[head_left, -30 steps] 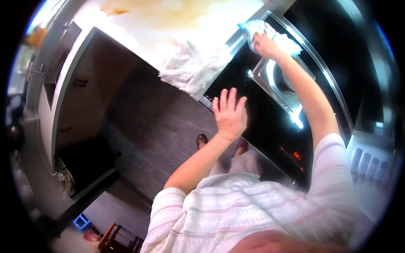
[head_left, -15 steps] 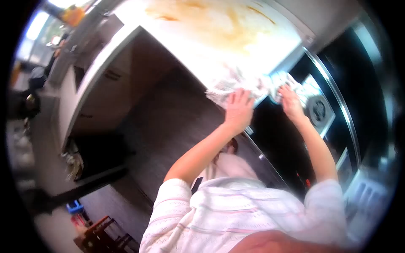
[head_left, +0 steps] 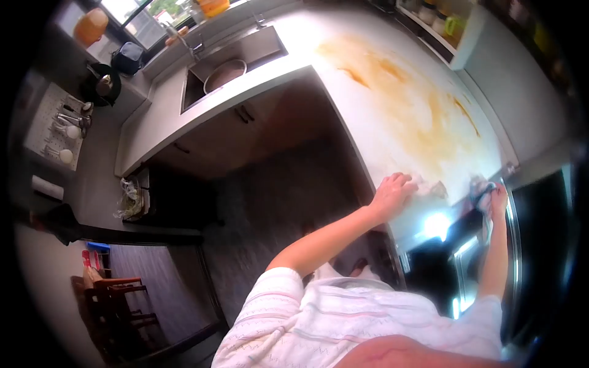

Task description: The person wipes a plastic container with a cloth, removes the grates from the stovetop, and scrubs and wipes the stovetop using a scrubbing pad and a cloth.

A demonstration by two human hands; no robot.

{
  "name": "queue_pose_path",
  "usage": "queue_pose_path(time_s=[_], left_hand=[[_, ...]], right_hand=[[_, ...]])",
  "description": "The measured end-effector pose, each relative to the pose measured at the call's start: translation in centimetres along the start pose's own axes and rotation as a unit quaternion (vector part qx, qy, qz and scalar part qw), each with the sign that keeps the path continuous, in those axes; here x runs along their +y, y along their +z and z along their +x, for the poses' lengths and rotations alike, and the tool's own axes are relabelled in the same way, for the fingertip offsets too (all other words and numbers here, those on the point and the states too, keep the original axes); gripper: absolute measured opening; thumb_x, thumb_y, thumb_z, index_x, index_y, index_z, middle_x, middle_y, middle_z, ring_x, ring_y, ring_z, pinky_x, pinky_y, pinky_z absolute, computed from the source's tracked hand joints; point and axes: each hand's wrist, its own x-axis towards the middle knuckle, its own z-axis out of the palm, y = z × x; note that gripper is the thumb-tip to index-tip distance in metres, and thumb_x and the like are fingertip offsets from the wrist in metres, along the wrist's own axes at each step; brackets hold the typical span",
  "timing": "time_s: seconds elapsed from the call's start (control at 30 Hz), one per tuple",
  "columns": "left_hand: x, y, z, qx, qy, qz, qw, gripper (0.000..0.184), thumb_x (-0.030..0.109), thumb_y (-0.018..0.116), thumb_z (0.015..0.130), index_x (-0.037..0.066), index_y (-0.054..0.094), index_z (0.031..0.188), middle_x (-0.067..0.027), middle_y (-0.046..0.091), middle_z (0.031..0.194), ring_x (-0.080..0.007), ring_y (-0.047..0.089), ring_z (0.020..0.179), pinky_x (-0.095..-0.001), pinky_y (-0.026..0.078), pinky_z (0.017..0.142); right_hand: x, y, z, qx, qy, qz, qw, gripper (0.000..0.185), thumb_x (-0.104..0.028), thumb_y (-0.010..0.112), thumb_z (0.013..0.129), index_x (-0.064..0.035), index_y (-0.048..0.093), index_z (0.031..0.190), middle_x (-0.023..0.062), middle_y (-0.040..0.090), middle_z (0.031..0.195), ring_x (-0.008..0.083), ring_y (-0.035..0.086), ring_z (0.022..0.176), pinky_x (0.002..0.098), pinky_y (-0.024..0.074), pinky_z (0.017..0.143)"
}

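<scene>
My left hand (head_left: 392, 197) rests on the near edge of the white countertop (head_left: 343, 104), its fingers curled over a crumpled whitish cloth (head_left: 431, 189). Farther right, my right hand (head_left: 499, 201) grips a bunched cloth (head_left: 480, 186) that looks darker and bluish, with part of it hanging down. Both cloths lie at the counter's end beside a dark, glossy appliance surface. Brown smears (head_left: 423, 110) spread over the counter beyond my hands. The fingertips of my left hand are partly hidden in the cloth.
A sink (head_left: 261, 46) with a round pan or basin (head_left: 225, 75) is set into the counter at the far left. Utensils hang on a white pegboard (head_left: 52, 119). Shelves with jars (head_left: 427, 12) stand at the back right. A wooden chair (head_left: 116, 300) shows at lower left.
The view has swung so more of the kitchen at left shows. My left fingers, flatter before, are now curled on the cloth. My right hand has moved right, its cloth apart from the other.
</scene>
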Motion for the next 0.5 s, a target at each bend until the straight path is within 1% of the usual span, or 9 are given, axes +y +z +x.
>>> queue_pose_path(time_s=[0.07,0.13,0.2,0.23,0.3,0.33,0.43,0.47,0.5], left_hand=[[-2.9,-3.2,-0.9,0.005,-0.009,0.012,1.0,0.025,0.007,0.062,0.075,0.01,0.063,0.099,-0.0128,0.057,0.112,-0.0329,0.05,0.109,-0.0422,0.042,0.091],[-7.4,-6.5,-2.4,0.025,-0.019,0.042,0.999,0.026,0.006,0.063,0.074,0.01,0.063,0.099,-0.0121,0.057,0.11,-0.0323,0.051,0.108,-0.0416,0.043,0.091],[-12.0,-11.4,-3.7,0.014,-0.057,0.029,0.998,0.026,0.006,0.064,0.073,0.01,0.064,0.098,-0.011,0.058,0.109,-0.0313,0.053,0.106,-0.0404,0.045,0.089],[-14.7,-13.6,-4.6,0.016,-0.077,0.045,0.996,0.025,0.006,0.064,0.073,0.01,0.064,0.098,-0.0105,0.058,0.108,-0.0306,0.053,0.105,-0.0397,0.045,0.089],[-19.6,-18.5,-5.4,0.016,-0.121,0.071,0.99,0.025,0.007,0.065,0.073,0.01,0.065,0.097,-0.0096,0.059,0.108,-0.0295,0.054,0.104,-0.0384,0.046,0.088],[-22.0,-20.8,-5.5,0.038,-0.131,0.076,0.988,0.022,0.007,0.064,0.074,0.01,0.066,0.096,-0.0093,0.06,0.105,-0.029,0.055,0.102,-0.0379,0.047,0.087],[-27.4,-27.9,-5.3,0.075,-0.164,0.084,0.98,0.019,0.007,0.063,0.075,0.009,0.067,0.094,-0.0087,0.062,0.102,-0.0283,0.057,0.099,-0.0367,0.048,0.085],[-29.0,-30.0,-5.0,0.079,-0.173,0.084,0.978,0.019,0.007,0.062,0.075,0.009,0.067,0.094,-0.0086,0.062,0.102,-0.0281,0.057,0.098,-0.0365,0.048,0.084],[-30.4,-32.0,-4.6,0.077,-0.179,0.091,0.977,0.019,0.007,0.062,0.076,0.009,0.066,0.094,-0.0088,0.062,0.101,-0.0285,0.057,0.097,-0.0366,0.049,0.083]], right_hand=[[-2.4,0.6,-0.2,-0.057,-0.023,-0.143,0.988,0.036,-0.009,0.055,0.08,0.0017,0.057,0.114,0.0148,0.064,0.099,0.026,0.061,0.089,0.034,0.0476,0.08],[0.4,2.3,1.9,0.008,-0.167,-0.222,0.961,0.041,-0.009,0.056,0.077,-0.0002,0.056,0.117,0.0185,0.061,0.11,0.03,0.06,0.097,0.0364,0.0467,0.085],[-3.8,3.2,2.5,-0.019,-0.078,-0.169,0.982,0.042,-0.009,0.055,0.078,-0.001,0.056,0.119,0.018,0.059,0.116,0.0275,0.059,0.099,0.0362,0.0464,0.086],[-8.2,3.6,1.9,-0.033,-0.076,-0.156,0.984,0.041,-0.007,0.054,0.079,-0.0008,0.056,0.119,0.0175,0.06,0.117,0.0263,0.059,0.1,0.0361,0.0465,0.086],[-12.4,6.8,2.7,-0.01,-0.086,-0.145,0.986,0.034,-0.006,0.054,0.08,0.0001,0.059,0.113,0.0158,0.064,0.107,0.0246,0.062,0.091,0.0339,0.0488,0.081],[-14.5,8.8,3.2,0.0,-0.092,-0.13,0.987,0.031,-0.006,0.055,0.08,0.0005,0.061,0.11,0.0153,0.065,0.103,0.024,0.063,0.087,0.0329,0.0496,0.078],[-20.4,16.9,5.7,0.001,-0.152,-0.076,0.985,0.024,-0.007,0.056,0.082,0.0018,0.064,0.103,0.0147,0.067,0.095,0.0217,0.064,0.083,0.0309,0.0501,0.075],[-23.2,19.7,6.4,-0.01,-0.161,-0.053,0.986,0.022,-0.007,0.056,0.083,0.0021,0.064,0.101,0.0141,0.068,0.093,0.0205,0.064,0.082,0.0303,0.05,0.074],[-27.5,22.5,6.7,-0.021,-0.169,-0.028,0.985,0.02,-0.008,0.056,0.084,0.0023,0.065,0.099,0.0135,0.068,0.091,0.0193,0.064,0.081,0.0298,0.0499,0.073]])
